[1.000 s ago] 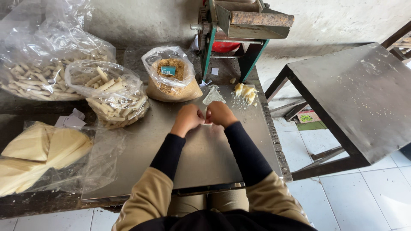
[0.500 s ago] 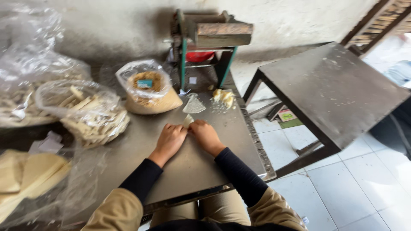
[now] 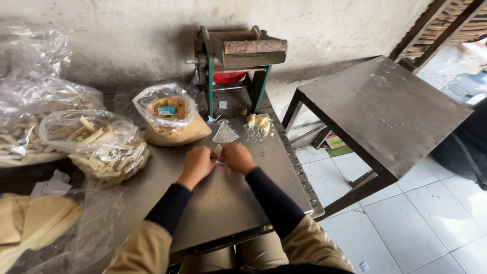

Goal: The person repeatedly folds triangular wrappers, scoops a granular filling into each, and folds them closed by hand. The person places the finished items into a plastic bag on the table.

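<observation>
Both my hands meet over the grey metal table (image 3: 228,203). My left hand (image 3: 197,163) and my right hand (image 3: 237,157) pinch a small pale piece of wrapper dough (image 3: 218,150) between their fingertips. Just beyond them a thin triangular sheet of dough (image 3: 224,133) lies flat on the table, with a small heap of yellowish filling (image 3: 258,122) to its right. An open plastic bag of brown crumbly filling (image 3: 170,121) with a small blue scoop in it stands to the left of the sheet.
A green-framed roller machine (image 3: 237,56) stands at the table's back. Plastic bags of rolled sticks (image 3: 99,144) lie left, a bag of pale flat sheets (image 3: 35,223) at the lower left. A dark metal side table (image 3: 380,109) stands right over white floor tiles.
The view has swung a little, so the side table and floor show more. My hands stay together on the small dough piece at the same spot on the table.
</observation>
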